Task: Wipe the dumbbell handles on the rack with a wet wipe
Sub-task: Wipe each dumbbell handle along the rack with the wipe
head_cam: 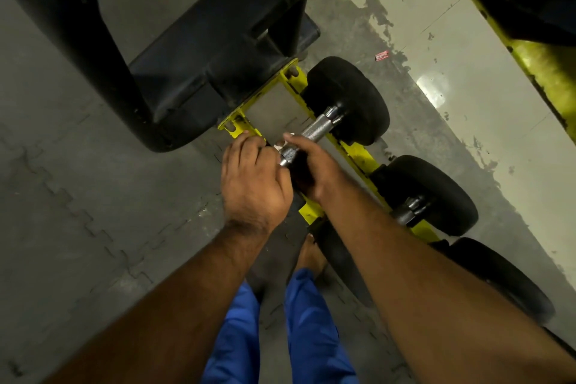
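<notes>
A dumbbell with a knurled steel handle (314, 131) and black round heads (349, 100) lies across the low yellow rack (358, 156). My right hand (314, 168) is closed over the near end of this dumbbell, covering its near head. My left hand (252, 178) is curled beside it, fingers closed on a small white wet wipe (280, 144) that touches the near part of the handle. Only a scrap of the wipe shows between the two hands.
Two more black dumbbells (433, 196) (505, 277) rest further along the rack to the right. A black machine frame (218, 50) stands right behind the rack. A red wrapper (381, 55) lies on the pale floor. My blue trousers (280, 337) and bare foot (310, 254) are below.
</notes>
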